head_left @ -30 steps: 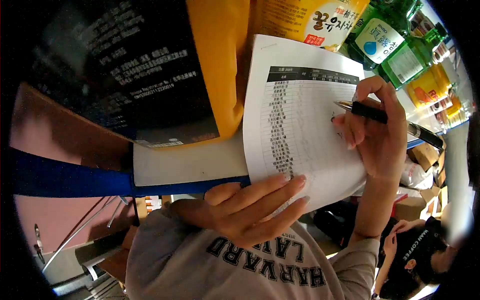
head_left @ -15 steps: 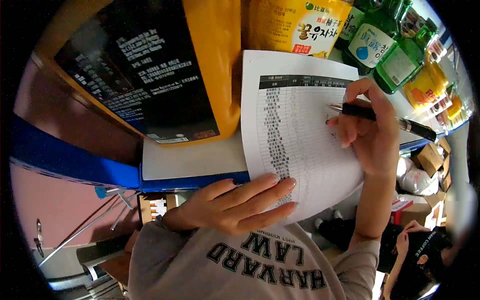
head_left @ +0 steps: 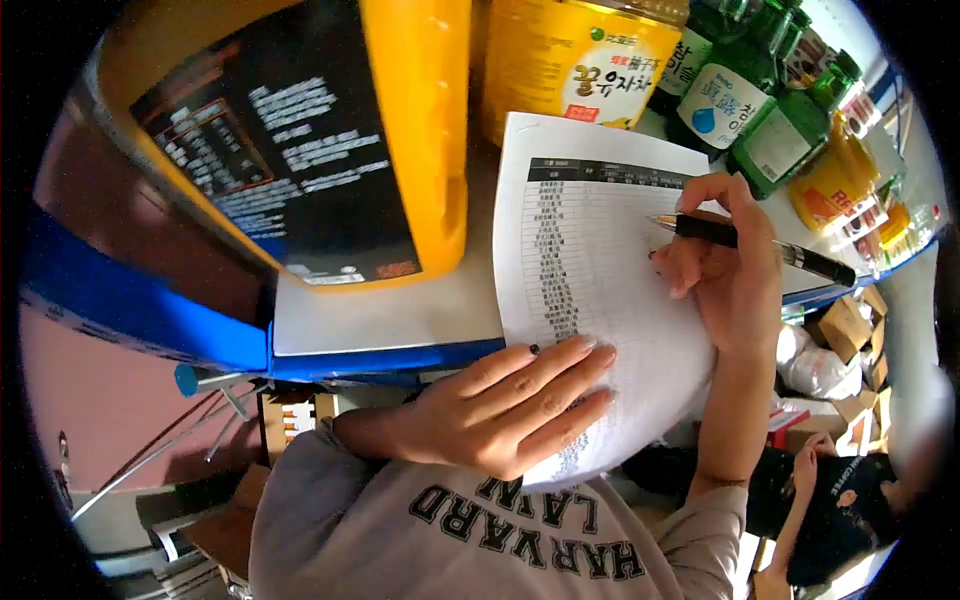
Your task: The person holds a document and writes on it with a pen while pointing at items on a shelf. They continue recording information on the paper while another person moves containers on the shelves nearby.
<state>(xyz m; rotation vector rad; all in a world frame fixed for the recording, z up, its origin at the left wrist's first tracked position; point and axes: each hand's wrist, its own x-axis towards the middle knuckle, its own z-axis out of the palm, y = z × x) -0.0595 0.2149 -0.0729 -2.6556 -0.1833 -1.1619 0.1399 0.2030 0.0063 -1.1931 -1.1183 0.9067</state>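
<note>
My right hand point(head_left: 735, 265) grips a black pen point(head_left: 820, 266) whose silver tip points left, close over the upper part of a printed sheet point(head_left: 625, 250). A dark table header and a column of item names show on the sheet. My left hand point(head_left: 510, 405) lies flat across its lower left part, fingers stretched out and slightly apart. The sheet's upper part rests at the white shelf, while the lower part curves down over the shelf's blue edge point(head_left: 390, 360).
A large yellow jug point(head_left: 435, 150) with a black label stands at the left on the white shelf point(head_left: 350, 315). Behind the sheet are a yellow jar point(head_left: 540, 70) and green bottles point(head_left: 785, 140). At the lower right stands a person in black point(head_left: 845, 510), near cardboard boxes point(head_left: 845, 325).
The view has shifted slightly, and the sheet sits a little lower and tilts more. My left hand has moved slightly right and down with it. The pen stays in my right hand.
</note>
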